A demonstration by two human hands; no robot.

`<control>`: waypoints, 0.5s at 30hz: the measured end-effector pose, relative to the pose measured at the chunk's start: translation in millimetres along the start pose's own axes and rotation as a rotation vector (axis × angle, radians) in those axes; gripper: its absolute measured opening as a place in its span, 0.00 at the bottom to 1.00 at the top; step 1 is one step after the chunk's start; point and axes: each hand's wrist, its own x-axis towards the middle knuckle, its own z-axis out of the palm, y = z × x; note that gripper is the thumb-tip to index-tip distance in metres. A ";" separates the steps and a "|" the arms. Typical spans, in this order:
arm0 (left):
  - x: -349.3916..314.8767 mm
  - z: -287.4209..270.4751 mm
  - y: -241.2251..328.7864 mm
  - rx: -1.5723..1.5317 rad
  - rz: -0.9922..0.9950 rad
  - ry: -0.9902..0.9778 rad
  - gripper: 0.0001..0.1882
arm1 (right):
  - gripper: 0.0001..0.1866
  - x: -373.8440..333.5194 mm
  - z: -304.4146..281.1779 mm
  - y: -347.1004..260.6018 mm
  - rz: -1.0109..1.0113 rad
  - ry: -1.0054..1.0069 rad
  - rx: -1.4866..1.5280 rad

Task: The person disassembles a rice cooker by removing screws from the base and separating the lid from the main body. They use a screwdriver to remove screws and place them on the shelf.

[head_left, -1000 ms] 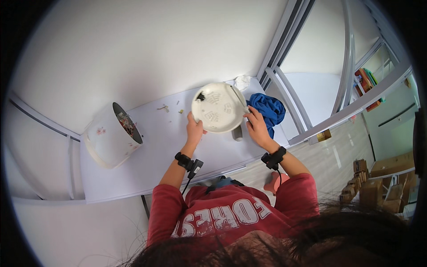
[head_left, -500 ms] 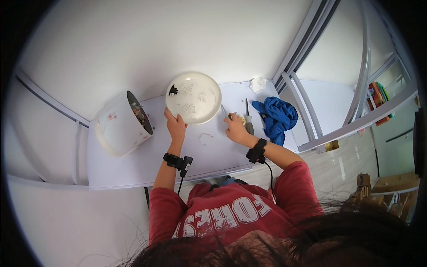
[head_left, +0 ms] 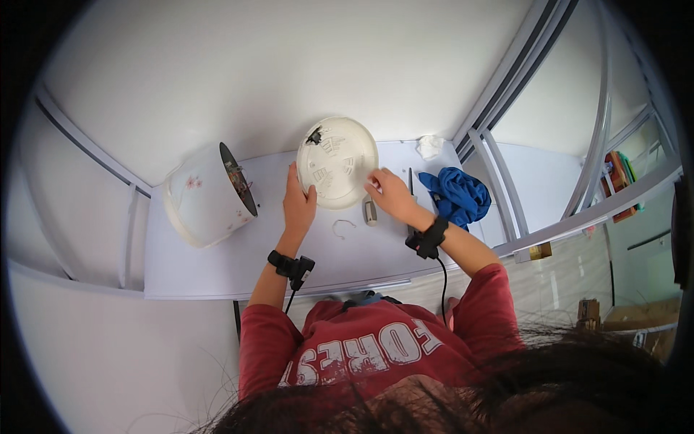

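both hands (head_left: 298,206) (head_left: 388,194) on the round white lid (head_left: 337,162), fingers grasping its rim, above the table (head_left: 217,264).

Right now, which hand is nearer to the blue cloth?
Right. The right hand is at the round plate's right edge, just left of the blue cloth. The left hand is at the plate's left edge, farther away.

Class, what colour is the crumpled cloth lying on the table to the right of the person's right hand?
The crumpled cloth is blue, seen best in the head view.
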 end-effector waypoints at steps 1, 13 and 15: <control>0.3 5.9 -0.9 0.011 0.036 0.007 0.34 | 0.14 9.9 -5.6 -9.4 -0.040 0.046 0.005; -4.2 14.5 29.3 -0.057 0.137 -0.143 0.28 | 0.15 62.2 -17.3 -52.1 -0.047 0.281 0.044; -3.9 14.0 31.9 -0.052 0.111 -0.180 0.29 | 0.14 65.2 -13.7 -49.2 -0.025 0.316 0.093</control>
